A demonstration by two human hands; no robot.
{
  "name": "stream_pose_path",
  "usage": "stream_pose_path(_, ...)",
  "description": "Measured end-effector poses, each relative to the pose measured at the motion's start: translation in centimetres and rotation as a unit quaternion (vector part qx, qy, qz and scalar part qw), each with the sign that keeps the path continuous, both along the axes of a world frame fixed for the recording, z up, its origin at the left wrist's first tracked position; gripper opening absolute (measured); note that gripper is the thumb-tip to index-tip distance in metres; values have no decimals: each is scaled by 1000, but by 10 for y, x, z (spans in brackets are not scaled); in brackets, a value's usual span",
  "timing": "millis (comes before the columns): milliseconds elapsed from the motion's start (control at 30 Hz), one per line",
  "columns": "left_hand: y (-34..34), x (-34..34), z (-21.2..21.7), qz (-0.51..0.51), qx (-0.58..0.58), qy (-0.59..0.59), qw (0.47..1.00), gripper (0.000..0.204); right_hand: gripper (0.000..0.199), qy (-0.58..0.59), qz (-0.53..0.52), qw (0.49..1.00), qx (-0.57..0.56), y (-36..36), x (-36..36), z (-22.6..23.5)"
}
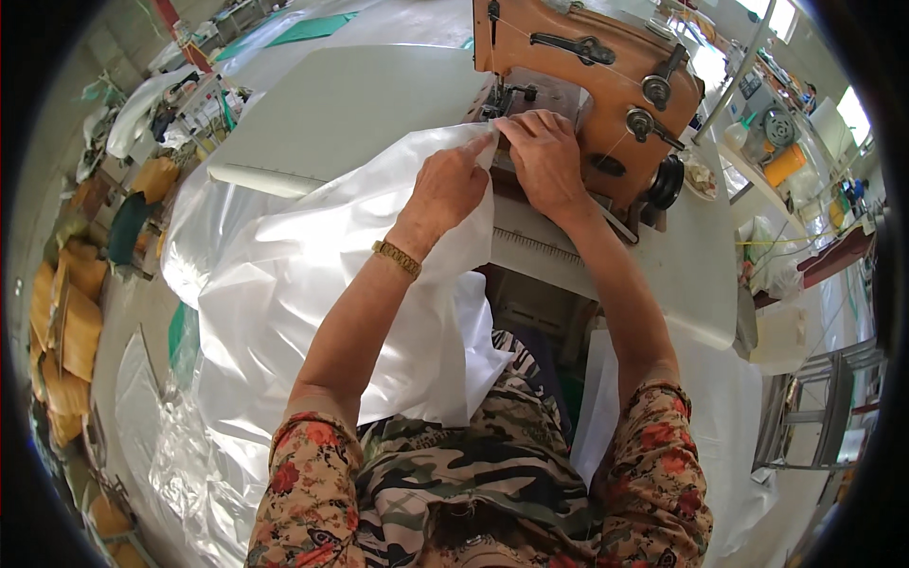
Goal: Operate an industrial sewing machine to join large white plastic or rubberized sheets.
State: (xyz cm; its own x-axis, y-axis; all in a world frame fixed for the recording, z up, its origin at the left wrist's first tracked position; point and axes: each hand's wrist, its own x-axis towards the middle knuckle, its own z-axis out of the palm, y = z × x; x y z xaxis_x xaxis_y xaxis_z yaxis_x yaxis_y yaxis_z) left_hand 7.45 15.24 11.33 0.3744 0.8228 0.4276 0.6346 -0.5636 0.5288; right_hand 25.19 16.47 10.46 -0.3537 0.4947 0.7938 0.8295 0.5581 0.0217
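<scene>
A glossy white sheet drapes from the sewing table down over my lap; I cannot tell whether it is cloth or plastic film. My left hand grips its upper right part, index finger stretched toward the corner. At that corner, just in front of the presser foot, the bent fingers of my right hand pinch the edge. Both hands almost touch there. The orange-brown sewing machine stands right behind them, with threads running along its body. My right fingers partly hide the needle area.
The pale tabletop reaches far left, and a ruler strip lines its front edge. The machine's black handwheel sticks out at right, near a small dish. Crumpled clear film covers the floor at left. A metal frame stands lower right.
</scene>
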Motion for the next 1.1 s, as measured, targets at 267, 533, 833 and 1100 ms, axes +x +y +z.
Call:
stream_pose_path(267, 1, 1, 7, 16, 11, 52, 998, 47, 28, -60, -71, 995, 33, 1, -9, -8)
stream_pose_path(533, 5, -5, -6, 28, 297, 119, 947, 38, 30, -110, -127, 986, 21, -5, -18, -9)
stream_pose_path(833, 22, -14, -17, -20, 171, 48, 984, 36, 27, -113, -150, 981, 39, 7, -30, -13)
stream_pose_path(1100, 38, -16, -11, -60, 169, 24, 984, 38, 27, -75, -165, 983, 20, 11, -31, -12)
